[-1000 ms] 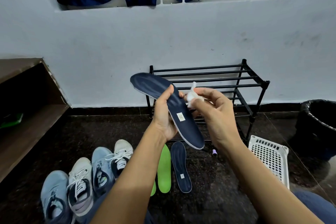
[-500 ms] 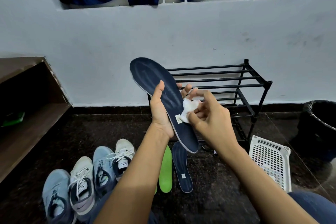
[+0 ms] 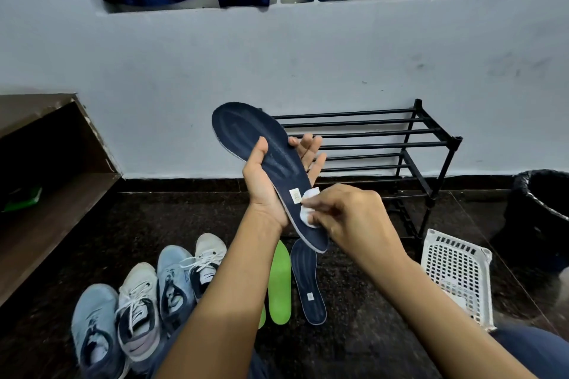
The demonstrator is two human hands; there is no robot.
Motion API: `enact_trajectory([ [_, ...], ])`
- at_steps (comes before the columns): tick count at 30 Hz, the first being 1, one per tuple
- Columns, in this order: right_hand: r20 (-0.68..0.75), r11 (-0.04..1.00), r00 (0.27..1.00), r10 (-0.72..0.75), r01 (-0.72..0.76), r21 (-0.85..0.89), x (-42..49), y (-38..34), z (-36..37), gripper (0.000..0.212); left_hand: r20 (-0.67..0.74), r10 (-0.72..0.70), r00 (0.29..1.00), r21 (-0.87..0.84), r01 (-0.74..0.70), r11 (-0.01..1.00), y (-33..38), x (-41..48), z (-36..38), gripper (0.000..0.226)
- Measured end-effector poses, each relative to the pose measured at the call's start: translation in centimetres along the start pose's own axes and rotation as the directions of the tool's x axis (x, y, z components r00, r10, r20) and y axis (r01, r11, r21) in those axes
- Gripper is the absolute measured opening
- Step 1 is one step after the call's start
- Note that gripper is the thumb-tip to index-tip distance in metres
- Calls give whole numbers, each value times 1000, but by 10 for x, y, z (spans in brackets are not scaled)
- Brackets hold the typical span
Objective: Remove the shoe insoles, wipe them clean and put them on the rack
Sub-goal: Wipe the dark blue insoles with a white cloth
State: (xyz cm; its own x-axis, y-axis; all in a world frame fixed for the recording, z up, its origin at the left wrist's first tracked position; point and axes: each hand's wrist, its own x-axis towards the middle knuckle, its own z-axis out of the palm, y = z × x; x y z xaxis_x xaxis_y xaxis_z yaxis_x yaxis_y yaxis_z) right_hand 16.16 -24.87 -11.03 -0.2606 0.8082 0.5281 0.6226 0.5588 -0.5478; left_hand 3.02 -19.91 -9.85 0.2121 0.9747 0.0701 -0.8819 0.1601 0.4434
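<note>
My left hand (image 3: 268, 188) holds a dark blue insole (image 3: 255, 138) up in front of me, thumb on its near edge and fingers behind it. My right hand (image 3: 348, 215) pinches a small white wipe (image 3: 308, 209) and presses it on the insole's heel end, beside a small white label. A second dark blue insole (image 3: 309, 283) and a green insole (image 3: 279, 283) lie on the dark floor below. Another green insole (image 3: 261, 317) is mostly hidden by my left arm. The black metal rack (image 3: 431, 138) stands against the wall behind, its bars bare.
Several light blue and white sneakers (image 3: 138, 301) line up on the floor at lower left. A white perforated basket (image 3: 455, 274) sits right of the rack, and a black bin (image 3: 542, 212) at far right. A brown wooden shelf (image 3: 46, 181) runs along the left.
My right hand has drawn the wipe down the insole from its middle toward the heel. The left hand's fingers have spread behind the insole, which stays raised.
</note>
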Motion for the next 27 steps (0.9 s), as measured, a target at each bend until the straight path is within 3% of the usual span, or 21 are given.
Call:
enact_trajectory([
  [3,-124,991,989,-85,71,-117,1,3,4,17,11,-28,1000,-8,28,1000,-3,0,1,41],
  [9,-378,978,921,-95,15,-209,14,12,3,10,9,-161,987,50,161,986,-22,-3,11,40],
  [11,-348,987,935,-73,17,-162,9,9,4,10,-5,-142,990,51,142,988,-18,-2,10,41],
  [16,-121,999,992,31,-36,-41,-10,1,7,18,8,8,1000,-40,-8,999,-2,-1,2,39],
  [20,-221,983,969,-108,71,-171,-3,6,9,11,6,-25,1000,-1,25,1000,-7,-1,5,38],
  [27,-449,998,893,-4,-28,-64,11,8,6,14,4,-128,992,51,128,990,-23,-3,9,33],
])
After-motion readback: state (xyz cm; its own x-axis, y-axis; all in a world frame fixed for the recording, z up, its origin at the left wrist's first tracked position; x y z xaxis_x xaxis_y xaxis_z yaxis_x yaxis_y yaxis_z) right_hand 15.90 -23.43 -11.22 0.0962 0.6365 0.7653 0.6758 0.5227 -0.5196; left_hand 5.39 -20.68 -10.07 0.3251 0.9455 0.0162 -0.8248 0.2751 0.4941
